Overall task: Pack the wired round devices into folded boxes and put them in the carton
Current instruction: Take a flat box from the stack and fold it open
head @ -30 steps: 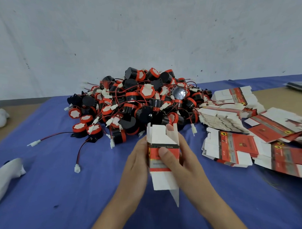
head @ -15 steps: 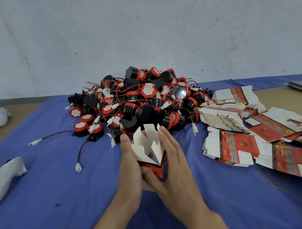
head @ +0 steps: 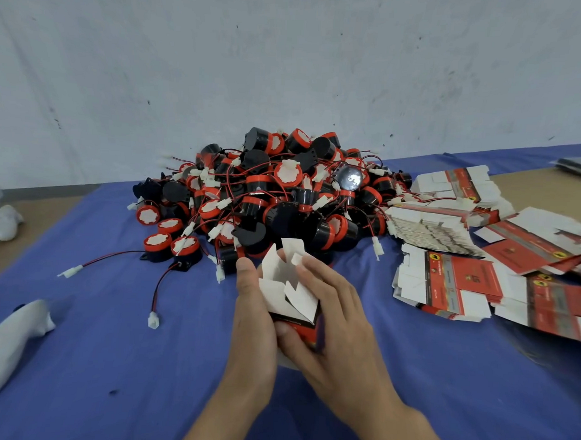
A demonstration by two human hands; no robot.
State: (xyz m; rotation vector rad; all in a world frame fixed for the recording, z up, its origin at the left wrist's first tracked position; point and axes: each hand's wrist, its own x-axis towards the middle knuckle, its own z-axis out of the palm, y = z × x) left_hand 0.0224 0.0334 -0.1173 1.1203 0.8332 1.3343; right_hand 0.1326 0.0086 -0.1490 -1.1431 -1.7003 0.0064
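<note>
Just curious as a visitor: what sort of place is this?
Probably a small packing workshop: a heap of wired round devices, stacks of flat printed boxes, and one half-folded box in progress.

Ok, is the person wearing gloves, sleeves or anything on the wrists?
No. The left hand and right hand are bare: no gloves or rings show. Both forearms are uncovered to the frame's edge, no sleeve, watch or band.

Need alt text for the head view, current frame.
The left hand and right hand hold a half-folded red-and-white box, flaps open, above a blue cloth. Behind it sits a pile of black-and-red wired round devices; stacks of flat box blanks lie to the right.
</note>
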